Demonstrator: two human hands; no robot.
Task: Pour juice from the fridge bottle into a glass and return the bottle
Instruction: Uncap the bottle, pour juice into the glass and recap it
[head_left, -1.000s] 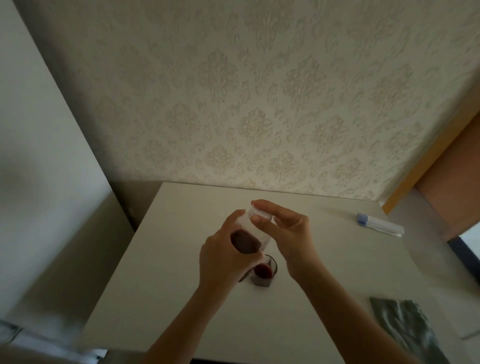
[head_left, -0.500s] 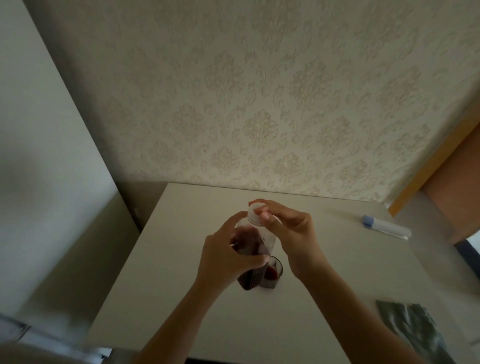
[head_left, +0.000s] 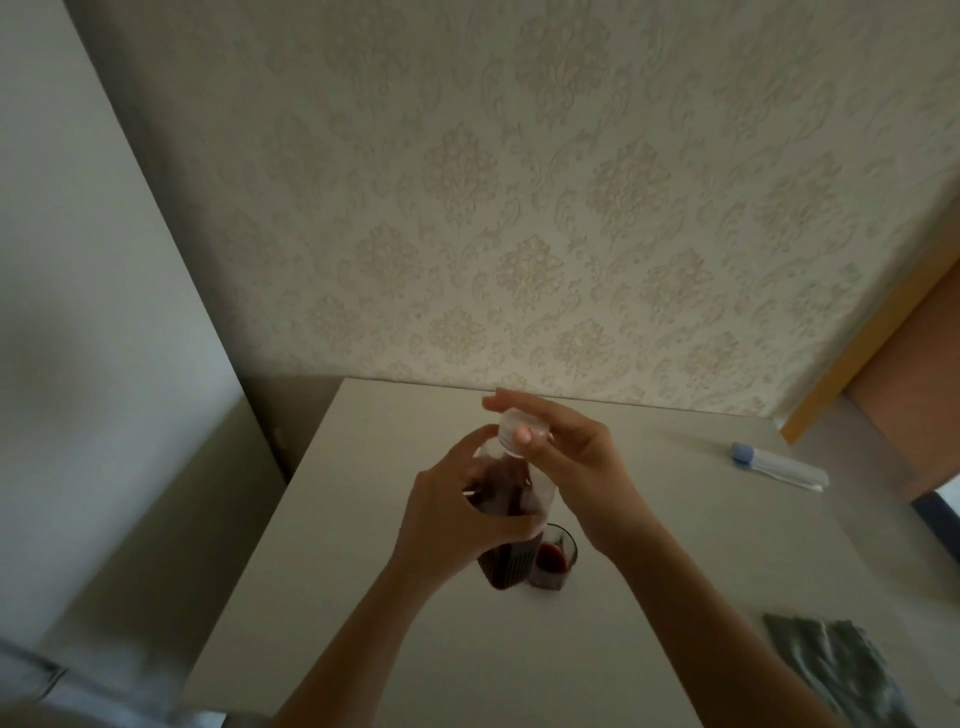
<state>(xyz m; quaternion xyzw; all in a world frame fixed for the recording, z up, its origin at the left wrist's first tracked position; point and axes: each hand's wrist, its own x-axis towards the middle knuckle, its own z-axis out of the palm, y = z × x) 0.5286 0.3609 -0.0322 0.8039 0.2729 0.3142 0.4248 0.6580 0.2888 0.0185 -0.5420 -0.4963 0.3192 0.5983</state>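
Note:
A clear plastic bottle (head_left: 506, 564) of dark red juice stands upright over the white table (head_left: 519, 649). My left hand (head_left: 457, 514) is wrapped around its body. On the bottle's mouth sits a white cap (head_left: 519, 430), pinched by the fingers of my right hand (head_left: 576, 462). Just right of the bottle's base, touching it or nearly so, stands a small glass (head_left: 555, 564) with dark red juice in it. Whether the bottle's base rests on the table is hard to tell.
A white tube with a blue cap (head_left: 779, 465) lies at the table's back right. A dark green cloth (head_left: 841, 675) lies at the front right edge. A patterned wall (head_left: 519, 208) rises behind the table. A door frame (head_left: 857, 343) stands at the right.
The bottle has gone from tilted to upright beside the glass. My right hand has stayed on the cap at its mouth. The view has shifted a little.

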